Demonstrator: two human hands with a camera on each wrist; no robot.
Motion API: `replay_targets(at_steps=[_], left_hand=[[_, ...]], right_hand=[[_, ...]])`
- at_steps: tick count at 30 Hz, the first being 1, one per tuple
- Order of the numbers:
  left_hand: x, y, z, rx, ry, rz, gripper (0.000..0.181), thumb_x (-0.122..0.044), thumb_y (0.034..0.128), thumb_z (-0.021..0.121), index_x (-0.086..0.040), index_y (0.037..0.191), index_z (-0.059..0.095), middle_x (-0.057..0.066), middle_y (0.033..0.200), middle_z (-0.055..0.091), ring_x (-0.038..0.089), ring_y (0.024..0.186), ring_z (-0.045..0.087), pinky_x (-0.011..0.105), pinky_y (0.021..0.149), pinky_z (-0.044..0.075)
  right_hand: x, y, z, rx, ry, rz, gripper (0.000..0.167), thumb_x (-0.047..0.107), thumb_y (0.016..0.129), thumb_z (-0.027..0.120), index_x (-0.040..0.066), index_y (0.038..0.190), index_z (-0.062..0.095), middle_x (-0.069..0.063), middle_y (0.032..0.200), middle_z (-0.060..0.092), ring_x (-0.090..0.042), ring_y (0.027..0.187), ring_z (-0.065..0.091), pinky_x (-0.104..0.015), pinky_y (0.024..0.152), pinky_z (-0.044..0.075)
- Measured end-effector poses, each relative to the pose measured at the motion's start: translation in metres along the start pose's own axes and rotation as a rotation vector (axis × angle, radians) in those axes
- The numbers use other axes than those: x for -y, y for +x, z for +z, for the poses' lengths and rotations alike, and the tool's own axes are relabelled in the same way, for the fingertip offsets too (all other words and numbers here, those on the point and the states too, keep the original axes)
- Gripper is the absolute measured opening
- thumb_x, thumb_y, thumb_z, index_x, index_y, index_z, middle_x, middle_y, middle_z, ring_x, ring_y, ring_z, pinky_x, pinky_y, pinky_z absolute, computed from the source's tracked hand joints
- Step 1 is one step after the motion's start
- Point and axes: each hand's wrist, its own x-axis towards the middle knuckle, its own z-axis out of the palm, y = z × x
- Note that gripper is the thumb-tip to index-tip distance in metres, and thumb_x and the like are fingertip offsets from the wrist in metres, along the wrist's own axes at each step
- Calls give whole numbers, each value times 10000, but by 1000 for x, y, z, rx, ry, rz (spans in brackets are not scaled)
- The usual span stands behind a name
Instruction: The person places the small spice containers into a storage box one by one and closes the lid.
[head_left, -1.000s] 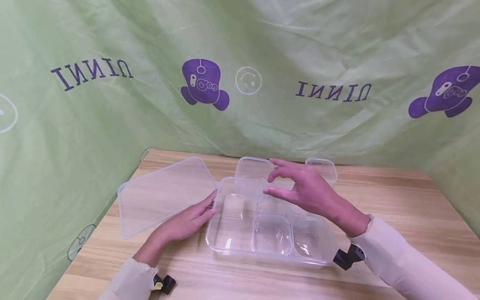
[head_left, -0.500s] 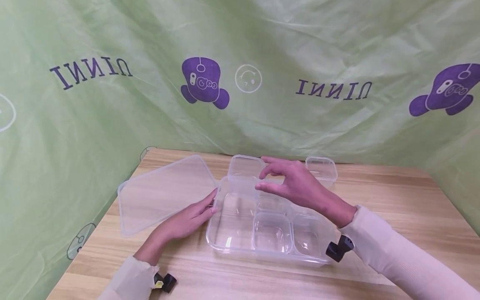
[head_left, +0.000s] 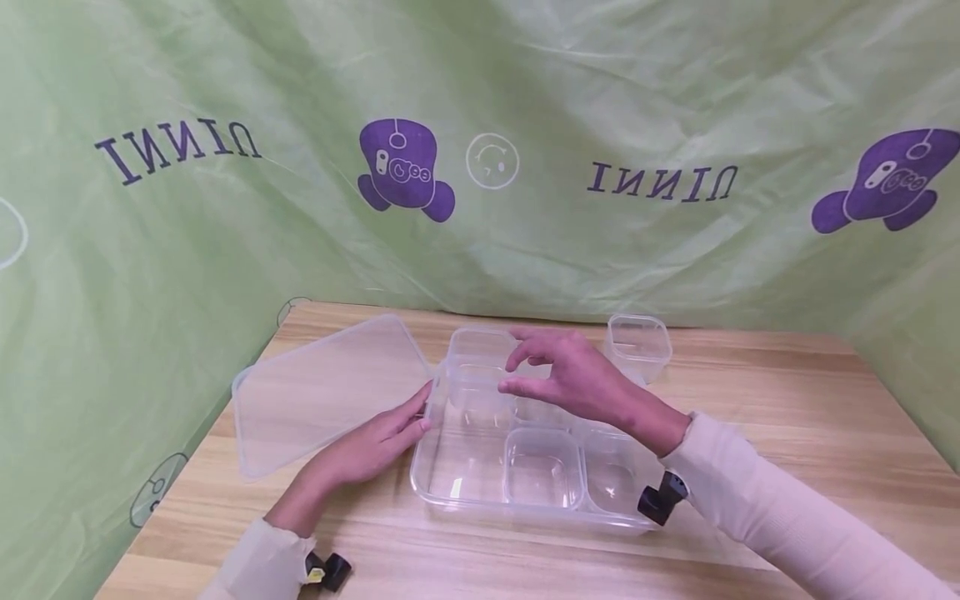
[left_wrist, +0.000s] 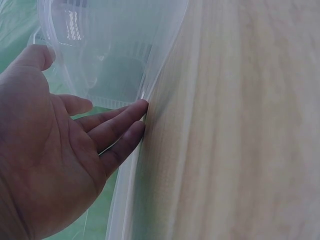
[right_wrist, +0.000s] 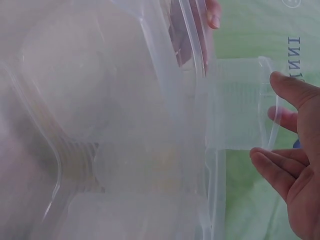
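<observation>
The right hand [head_left: 585,375] grips the rim of a small clear container [head_left: 480,346] at the back-left corner of a large clear box [head_left: 465,471]. In the right wrist view, the thumb and fingers of that hand [right_wrist: 305,145] pinch the container's [right_wrist: 240,105] edge. Whether its base touches the box floor is unclear. Inside the box stand several small containers, one at the front middle [head_left: 543,471]. The left hand [head_left: 367,450] rests against the box's left side; in the left wrist view its fingers [left_wrist: 120,122] lie loosely extended along the box wall [left_wrist: 110,55].
A flat translucent lid [head_left: 330,396] lies on the wooden table [head_left: 787,433] to the left of the box. Another small clear container [head_left: 637,342] stands behind the box at the right. A green printed cloth [head_left: 547,250] hangs around the table's back and sides.
The right hand has moved left with the small container, which is now lower, over the box's back-left part. The left hand has stayed in place at the box's side.
</observation>
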Motion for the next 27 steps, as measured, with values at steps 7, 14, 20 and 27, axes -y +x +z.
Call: replay_targets(at_steps=[7,14,20,27], left_hand=[[2,0,1,2,-2,10,653,-347,1138,378,-99,1662,76,95,1701,103,258,1533,156,472,1227,177],[3,0,1,2,-9,21,640,-320,1140,380,-106,1663,80,96,1701,109,259,1531,162,477,1225,180],[1,1,-1,1,-20,30,641,-335,1139,380,-124,1666,83,95,1699,118,255,1528,170,468,1227,179],[2,0,0,2,-27,21,642,-333,1138,387,-120,1666,89,100,1698,126,258,1528,172,481,1225,183]], right_hand=[[1,1,3,39,-34,5,207,434,873,834,247,923,761,-147,1389,628,-258,1253,619,-426,945,559],[0,4,5,100,-86,-26,217,429,878,828,225,912,764,-171,1346,651,-267,1281,600,-400,925,550],[2,5,8,138,-146,-51,238,445,894,806,214,929,760,-198,1338,649,-305,1243,626,-410,940,550],[1,6,10,160,-169,-66,254,441,902,799,193,943,769,-215,1340,643,-327,1234,630,-444,977,544]])
